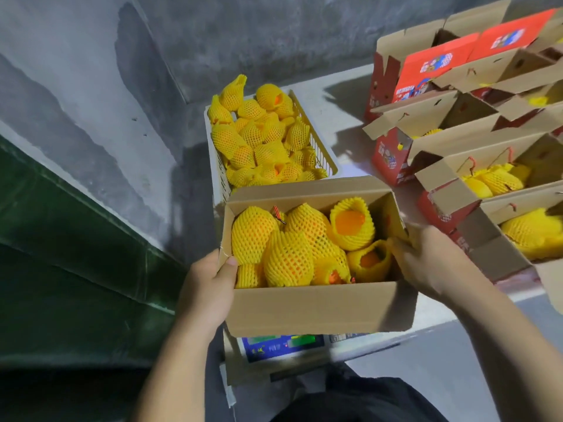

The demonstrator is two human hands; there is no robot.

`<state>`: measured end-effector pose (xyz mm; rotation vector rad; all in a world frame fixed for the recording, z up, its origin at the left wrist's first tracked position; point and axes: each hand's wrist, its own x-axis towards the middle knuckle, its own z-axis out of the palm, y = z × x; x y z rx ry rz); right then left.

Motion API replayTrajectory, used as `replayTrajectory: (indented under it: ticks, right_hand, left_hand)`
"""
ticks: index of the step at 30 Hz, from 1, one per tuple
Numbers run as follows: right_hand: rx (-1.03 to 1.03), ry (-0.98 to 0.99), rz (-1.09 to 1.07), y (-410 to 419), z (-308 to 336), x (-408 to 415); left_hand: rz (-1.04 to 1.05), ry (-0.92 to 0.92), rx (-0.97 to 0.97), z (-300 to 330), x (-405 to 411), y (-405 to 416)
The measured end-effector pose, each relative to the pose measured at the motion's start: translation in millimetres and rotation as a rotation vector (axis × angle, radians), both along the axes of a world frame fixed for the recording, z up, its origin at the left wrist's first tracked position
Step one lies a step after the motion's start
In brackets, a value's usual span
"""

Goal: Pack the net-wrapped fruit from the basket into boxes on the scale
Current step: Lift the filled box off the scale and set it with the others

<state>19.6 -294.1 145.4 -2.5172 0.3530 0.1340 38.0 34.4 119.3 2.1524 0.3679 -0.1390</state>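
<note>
An open cardboard box (320, 309) sits above the scale (283, 345), whose blue display shows below the box's front wall. The box holds several fruits in yellow foam net (286, 257). My left hand (210, 287) grips the box's left wall, thumb over the rim inside. My right hand (426, 260) holds the right wall, fingers curled over its edge. Behind the box stands a white basket (316, 141) piled with more net-wrapped fruit (259, 138).
Several red gift boxes (426, 71) with open cardboard flaps crowd the right side, some holding netted fruit (499, 181). A grey concrete wall (91, 86) rises on the left, with a dark green band (61, 254) below it. My dark trousers (350, 403) are at the bottom.
</note>
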Motion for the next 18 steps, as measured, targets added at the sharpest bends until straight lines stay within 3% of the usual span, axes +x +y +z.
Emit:
replayTrajectory:
  ticks: [5, 18]
  right_hand:
    - [0.063, 0.029, -0.11, -24.2, 9.6, -56.4]
    - [0.182, 0.021, -0.51, -132.8, 19.1, -192.6]
  left_hand:
    - [-0.132, -0.048, -0.052, 12.6, -16.4, -28.5]
    - [-0.623, -0.063, 0.042, 37.2, -32.3, -169.3]
